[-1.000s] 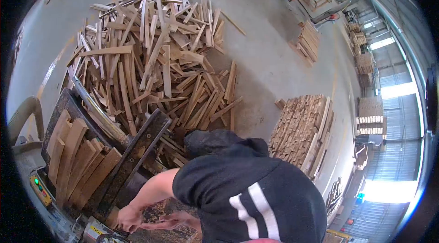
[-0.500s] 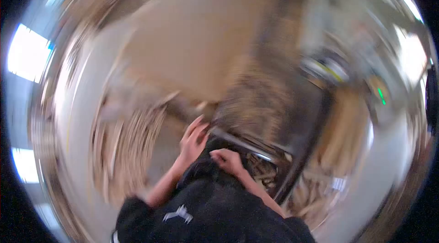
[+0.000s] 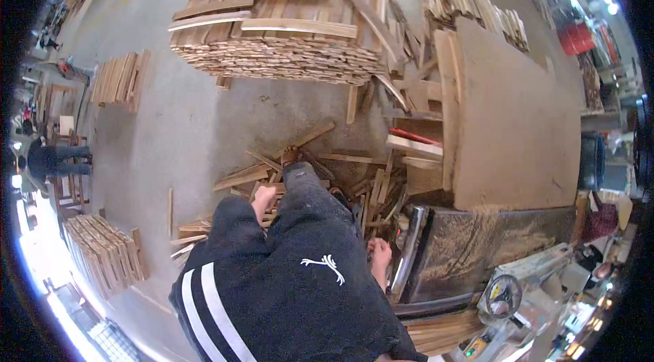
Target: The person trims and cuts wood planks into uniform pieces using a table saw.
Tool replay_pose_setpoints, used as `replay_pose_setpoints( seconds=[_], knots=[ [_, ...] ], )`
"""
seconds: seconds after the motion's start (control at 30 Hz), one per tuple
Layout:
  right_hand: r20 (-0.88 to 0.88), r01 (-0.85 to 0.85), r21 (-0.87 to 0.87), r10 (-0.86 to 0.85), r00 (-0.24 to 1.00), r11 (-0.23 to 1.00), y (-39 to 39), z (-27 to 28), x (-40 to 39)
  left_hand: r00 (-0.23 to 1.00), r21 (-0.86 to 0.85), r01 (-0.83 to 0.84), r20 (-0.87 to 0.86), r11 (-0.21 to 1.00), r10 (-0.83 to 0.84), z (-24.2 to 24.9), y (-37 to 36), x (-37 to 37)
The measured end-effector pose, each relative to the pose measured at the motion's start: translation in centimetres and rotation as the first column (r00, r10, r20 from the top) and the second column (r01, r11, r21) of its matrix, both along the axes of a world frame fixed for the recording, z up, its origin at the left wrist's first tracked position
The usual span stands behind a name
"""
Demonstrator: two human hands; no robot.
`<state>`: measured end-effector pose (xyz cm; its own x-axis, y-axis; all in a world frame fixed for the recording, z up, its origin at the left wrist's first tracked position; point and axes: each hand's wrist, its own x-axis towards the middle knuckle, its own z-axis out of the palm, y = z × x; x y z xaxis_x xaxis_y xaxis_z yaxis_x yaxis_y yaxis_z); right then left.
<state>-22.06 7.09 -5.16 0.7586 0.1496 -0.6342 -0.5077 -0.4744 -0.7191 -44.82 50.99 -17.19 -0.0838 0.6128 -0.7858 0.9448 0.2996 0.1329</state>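
Observation:
My left hand [image 3: 263,198] hangs beside my left thigh, fingers curled in, with nothing visible in it. Below it lie loose wood offcuts [image 3: 245,177] scattered on the floor. My right hand [image 3: 380,253] is at my right side, its fingers curled loosely and no object showing in them. It is close to the metal roller edge [image 3: 407,246] of a machine but appears apart from it. Beyond that edge is the machine's dark bed [image 3: 477,246], strewn with sawdust. One foot [image 3: 291,155] steps forward among the offcuts.
A wide stack of boards [image 3: 272,55] stands ahead. A large brown panel [image 3: 518,123] is at the right, beside a handwheel [image 3: 503,296]. Smaller board stacks [image 3: 102,253] [image 3: 119,79] stand at the left, where another person [image 3: 51,159] is.
My view has swung left from the machine toward the floor and board stack; the machine now lies at my right. My hands have moved apart to my sides, and the left fingers have curled.

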Motion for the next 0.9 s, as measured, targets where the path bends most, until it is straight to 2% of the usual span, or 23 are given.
replay_pose_setpoints(
  seconds=[0.03, 0.1, 0.13, 0.2, 0.27, 0.33, 0.4, 0.43, 0.5, 0.53, 0.6, 0.63, 0.67, 0.7, 0.73, 0.77, 0.8, 0.83, 0.87, 0.9],
  knots=[
    [-0.067, 0.117, 0.105, -0.11, 0.992, 0.988, -1.4, -4.0, -1.7, 1.0, -0.006, -0.016, -0.003, 1.0, 0.016, 2.5, 0.7, 0.7],
    [-0.087, 0.091, 0.098, -0.083, 0.993, 0.991, -2.7, -4.7, -1.1, 0.966, -0.229, -0.158, 0.168, 0.961, 0.199, 4.5, 2.4, 0.5],
    [-0.098, 0.079, 0.101, -0.069, 0.993, 0.992, -2.7, -5.0, 0.3, 0.96, -0.235, -0.177, 0.175, 0.956, 0.22, 3.5, 3.9, 0.6],
    [-0.118, 0.06, 0.106, -0.048, 0.992, 0.993, -2.0, -5.3, 3.2, 0.894, -0.2, -0.23, 0.343, 0.953, 0.288, -0.4, 7.0, 0.6],
    [-0.158, 0.064, 0.104, -0.047, 0.986, 0.993, -1.3, -5.3, 3.5, 0.936, -0.025, -0.046, 0.348, 0.999, 0.052, 2.7, 11.8, 2.7],
    [-0.208, 0.081, 0.105, -0.058, 0.976, 0.991, -0.1, -4.9, 2.0, 0.895, -0.1, -0.183, 0.394, 0.978, 0.208, 2.4, 15.9, 4.1],
    [-0.24, 0.099, 0.131, -0.065, 0.969, 0.986, 3.1, -6.0, 2.0, 0.871, 0.084, -0.206, 0.47, 0.975, 0.144, 0.1, 20.5, 5.6],
    [-0.254, 0.116, 0.144, -0.077, 0.964, 0.983, 4.8, -6.7, 2.1, 0.869, 0.09, -0.199, 0.475, 0.976, 0.134, 0.9, 23.0, 6.7],
    [-0.285, 0.165, 0.15, -0.117, 0.951, 0.975, 7.1, -7.6, 1.7, 0.791, -0.039, -0.294, 0.552, 0.955, 0.266, 4.9, 26.7, 9.0],
    [-0.3, 0.193, 0.15, -0.142, 0.943, 0.97, 8.1, -8.0, 1.7, 0.796, -0.016, -0.296, 0.549, 0.955, 0.256, 8.3, 28.0, 10.1],
    [-0.325, 0.253, 0.158, -0.192, 0.926, 0.954, 11.4, -9.3, 2.7, 0.811, 0.112, -0.218, 0.573, 0.97, 0.116, 7.0, 30.6, 10.8],
    [-0.335, 0.278, 0.167, -0.21, 0.918, 0.946, 14.0, -9.7, 4.1, 0.808, 0.112, -0.203, 0.581, 0.973, 0.102, 5.7, 31.8, 11.3],
    [0.003, -0.019, -0.092, 0.02, 1.0, 0.996, 17.1, -8.1, 6.6, 0.814, 0.087, -0.226, 0.564, 0.97, 0.139, 4.4, 32.4, 11.4],
    [0.245, -0.217, -0.423, 0.341, 0.907, 0.88, 21.5, -5.8, 9.8, 0.822, 0.065, -0.253, 0.54, 0.965, 0.179, 3.6, 32.5, 11.4],
    [0.177, -0.143, -0.48, 0.255, 0.951, 0.865, 26.3, -3.4, 12.0, 0.824, 0.072, -0.254, 0.537, 0.965, 0.177, 3.8, 32.4, 11.9],
    [0.227, -0.07, -0.198, 0.115, 0.967, 0.978, 27.4, -7.4, 14.7, 0.867, 0.088, -0.212, 0.476, 0.973, 0.146, 4.6, 32.0, 12.3],
    [0.4, -0.189, -0.382, 0.346, 0.848, 0.905, 32.0, -3.5, 17.0, 0.906, 0.104, -0.174, 0.406, 0.979, 0.118, 5.0, 31.3, 12.3],
    [0.437, -0.165, -0.254, 0.265, 0.859, 0.953, 35.8, -2.7, 19.3, 0.933, 0.163, -0.094, 0.357, 0.982, 0.03, 4.1, 30.3, 12.3],
    [0.485, -0.159, -0.288, 0.287, 0.826, 0.944, 40.1, -0.8, 21.6, 0.952, 0.221, -0.022, 0.303, 0.975, -0.048, 3.3, 29.4, 12.5],
    [0.473, -0.214, -0.232, 0.302, 0.827, 0.949, 43.3, -0.4, 24.5, 0.949, 0.206, 0.007, 0.308, 0.978, -0.072, 3.5, 28.3, 12.8]
  ],
)
